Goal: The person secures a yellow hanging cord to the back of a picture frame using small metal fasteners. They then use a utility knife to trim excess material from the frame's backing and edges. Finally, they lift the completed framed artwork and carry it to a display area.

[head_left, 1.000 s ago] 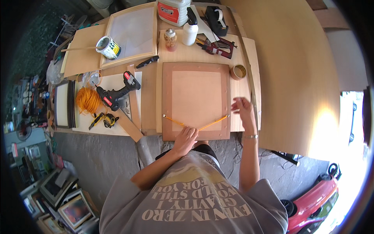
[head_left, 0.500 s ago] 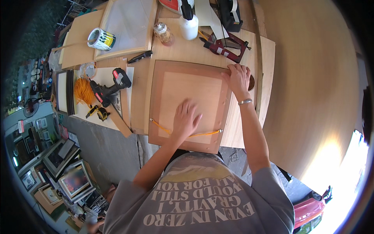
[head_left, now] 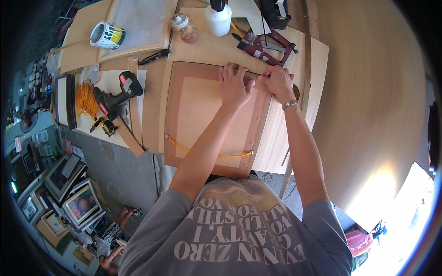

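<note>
A picture frame (head_left: 198,106) lies back side up before me, its backing bordered by brown tape. A yellow cord (head_left: 235,155) runs between two metal fixings near its close edge. My left hand (head_left: 235,86) rests over the far edge of the frame, fingers apart. At the far right corner, my right hand (head_left: 278,83) has its fingers curled over the frame's edge, and its fingertips are partly hidden. The two hands are close together but apart.
Beyond the frame are a dark red staple gun (head_left: 267,48), a white spray bottle (head_left: 218,20) and a glass jar (head_left: 184,28). To the left lie a cordless drill (head_left: 117,94), orange cord (head_left: 86,100), a tape measure (head_left: 109,128) and a paint can (head_left: 107,36).
My left hand has moved from the middle of the backing up to the far edge. My right hand stays at the far right corner, its fingers now more curled.
</note>
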Demonstrator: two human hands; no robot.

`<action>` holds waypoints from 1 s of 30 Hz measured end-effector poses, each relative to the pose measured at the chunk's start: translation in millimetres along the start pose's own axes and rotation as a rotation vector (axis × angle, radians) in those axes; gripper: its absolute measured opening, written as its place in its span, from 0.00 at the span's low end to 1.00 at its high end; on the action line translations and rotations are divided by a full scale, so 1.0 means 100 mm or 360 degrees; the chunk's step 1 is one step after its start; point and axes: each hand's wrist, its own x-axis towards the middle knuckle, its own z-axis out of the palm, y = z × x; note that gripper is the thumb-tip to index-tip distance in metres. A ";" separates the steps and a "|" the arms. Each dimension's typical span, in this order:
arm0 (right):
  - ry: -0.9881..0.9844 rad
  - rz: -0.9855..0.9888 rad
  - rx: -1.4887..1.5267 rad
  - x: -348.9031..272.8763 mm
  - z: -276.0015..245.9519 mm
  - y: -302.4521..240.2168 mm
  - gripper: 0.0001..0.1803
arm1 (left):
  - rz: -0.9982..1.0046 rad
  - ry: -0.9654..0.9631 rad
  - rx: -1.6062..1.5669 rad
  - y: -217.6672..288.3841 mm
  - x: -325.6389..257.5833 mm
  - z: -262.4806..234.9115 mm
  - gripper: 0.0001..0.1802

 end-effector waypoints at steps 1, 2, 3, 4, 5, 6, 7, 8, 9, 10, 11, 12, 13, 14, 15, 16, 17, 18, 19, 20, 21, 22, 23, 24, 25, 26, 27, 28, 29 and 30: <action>-0.0028 0.0010 0.0036 0.03 -0.01 0.02 0.15 | 0.0015 0.0030 0.0002 -0.01 0.00 0.01 0.23; -0.0046 0.0024 0.0064 0.06 -0.01 0.05 0.15 | 0.0004 0.0023 0.0020 -0.02 0.01 0.02 0.22; -0.0051 0.0031 0.0092 0.08 0.00 0.06 0.14 | 0.0014 0.0057 0.0028 -0.02 0.01 0.04 0.21; -0.0028 0.0047 0.0092 0.09 0.02 0.08 0.13 | 0.0024 0.0092 0.0033 -0.02 0.02 0.05 0.20; 0.0007 0.0057 0.0095 0.10 0.05 0.09 0.13 | 0.0031 0.0099 0.0046 -0.03 0.02 0.06 0.19; 0.0023 0.0063 0.0101 0.09 0.08 0.10 0.13 | 0.0037 0.0109 0.0059 -0.03 0.02 0.07 0.19; 0.0071 0.0046 0.0101 0.09 0.09 0.11 0.13 | 0.0043 0.0121 0.0074 -0.03 0.02 0.07 0.18; 0.0101 0.0029 0.0105 0.09 0.10 0.13 0.13 | 0.0054 0.0139 0.0086 -0.02 0.02 0.07 0.18; 0.0139 0.0033 0.0090 0.08 0.08 0.15 0.13 | 0.0065 0.0159 0.0098 -0.01 0.02 0.06 0.18; 0.0154 0.0027 0.0172 0.09 0.06 0.18 0.13 | 0.0014 0.0089 0.0116 -0.01 0.01 0.06 0.18; 0.0170 0.0045 0.0234 0.09 0.02 0.20 0.13 | 0.0068 0.0188 0.0090 0.01 0.00 0.05 0.18; 0.0169 0.0071 0.0294 0.08 -0.02 0.24 0.13 | 0.0057 0.0194 0.0066 0.02 -0.02 0.05 0.18; 0.0265 0.0048 0.0354 0.08 -0.09 0.29 0.13 | 0.0045 0.0201 0.0043 0.03 -0.02 0.04 0.18; 0.0345 0.0028 0.0417 0.07 -0.18 0.37 0.14 | 0.0048 0.0197 0.0047 0.03 -0.03 0.05 0.19; 0.0434 -0.0024 0.0482 0.04 -0.26 0.43 0.14 | 0.0049 0.0192 0.0053 0.03 -0.04 0.05 0.19; 0.0470 0.0026 0.0557 0.00 -0.32 0.50 0.14 | 0.0053 0.0203 0.0047 0.03 -0.04 0.05 0.19; 0.0522 0.0044 0.0633 -0.05 -0.38 0.58 0.15 | 0.0046 0.0168 0.0060 0.03 -0.04 0.06 0.20; 0.0584 0.0069 0.0708 -0.10 -0.42 0.63 0.15 | 0.0043 0.0152 0.0059 0.02 -0.04 0.07 0.20; 0.0577 0.0051 0.0704 -0.15 -0.43 0.67 0.15 | 0.0057 0.0166 0.0049 0.02 -0.03 0.08 0.21; 0.0580 0.0039 0.0698 -0.20 -0.45 0.70 0.15 | 0.0062 0.0129 0.0049 0.01 -0.02 0.09 0.21; 0.0578 0.0034 0.0691 -0.23 -0.46 0.70 0.15 | 0.0081 0.0123 0.0045 0.01 -0.01 0.09 0.21; 0.0606 -0.0002 0.0813 -0.22 -0.46 0.68 0.16 | 0.0068 0.0065 0.0048 0.00 0.00 0.09 0.21; 0.0628 -0.0031 0.0935 -0.19 -0.46 0.64 0.16 | 0.0111 0.0120 0.0009 0.00 0.02 0.07 0.21; 0.0642 0.0026 0.1044 -0.15 -0.47 0.59 0.16 | 0.0122 0.0120 -0.0024 0.00 0.03 0.04 0.21; 0.0639 -0.0031 0.1278 -0.07 -0.49 0.52 0.17 | 0.0062 0.0005 -0.0023 0.00 0.02 -0.01 0.22; 0.0627 -0.0001 0.1500 0.07 -0.52 0.42 0.18 | 0.0125 0.0129 -0.0189 -0.02 0.00 -0.08 0.21; 0.0610 -0.0028 0.1729 0.23 -0.56 0.32 0.19 | 0.0124 0.0132 -0.0324 -0.04 -0.05 -0.18 0.21; 0.0592 0.0057 0.1826 0.41 -0.61 0.23 0.21 | 0.0116 0.0126 -0.0462 -0.05 -0.14 -0.29 0.21; 0.0568 0.0085 0.1926 0.61 -0.68 0.15 0.23 | 0.0189 0.0115 -0.0393 -0.08 -0.27 -0.41 0.20; 0.0505 0.0098 0.2038 0.81 -0.76 0.10 0.27 | 0.0263 0.0099 -0.0324 -0.11 -0.45 -0.56 0.18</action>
